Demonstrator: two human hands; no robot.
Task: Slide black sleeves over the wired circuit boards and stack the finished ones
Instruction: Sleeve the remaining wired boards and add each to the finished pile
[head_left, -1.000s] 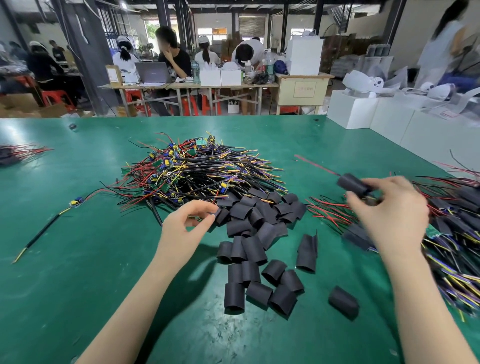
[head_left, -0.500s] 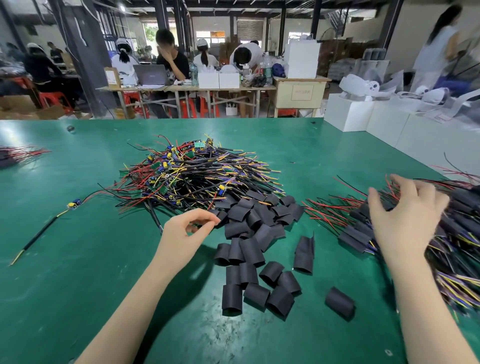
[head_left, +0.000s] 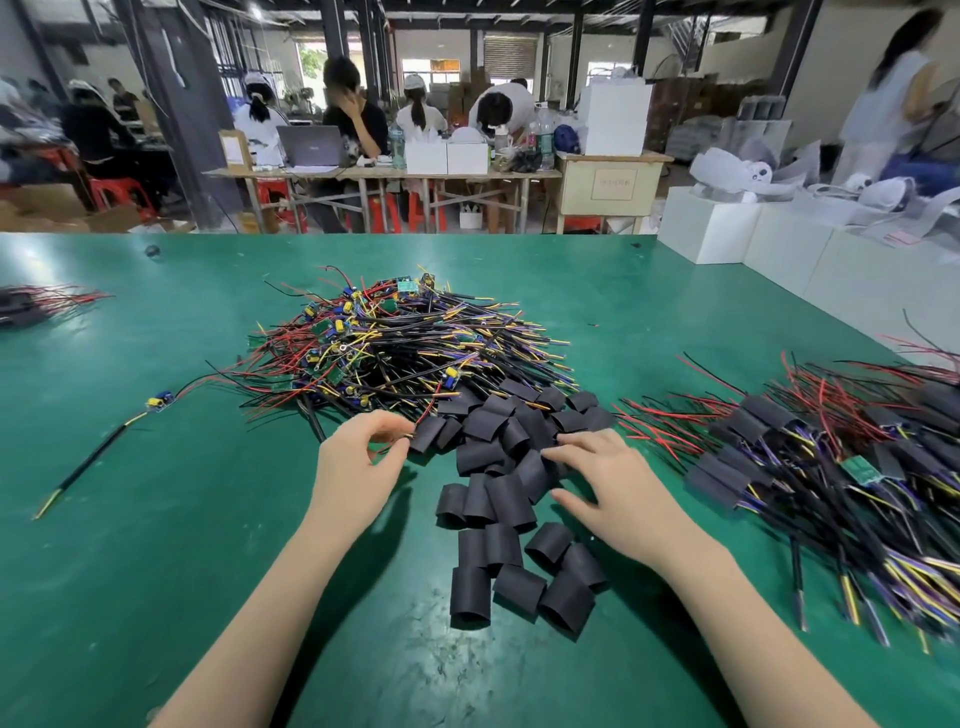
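Note:
A tangled heap of wired circuit boards (head_left: 410, 353) lies mid-table. In front of it spreads a pile of loose black sleeves (head_left: 498, 519). At the right lies the stack of sleeved boards (head_left: 831, 467), their red and yellow wires fanning out. My left hand (head_left: 358, 467) sits at the heap's near edge, thumb and forefinger pinching the end of a thin red wire from it. My right hand (head_left: 613, 488) lies with straight, spread fingers on the right side of the sleeve pile, its fingertips touching sleeves and holding nothing.
One wired board (head_left: 161, 402) with a long black lead lies alone at the left. A small wire bundle (head_left: 31, 306) sits at the far left edge. White boxes (head_left: 727, 228) line the green table (head_left: 156, 571) at the back right. People work at benches behind.
My right hand laid a sleeved board on the right stack, then swung left onto the loose sleeves. My left hand stayed at the heap's edge, its fingertips closing together.

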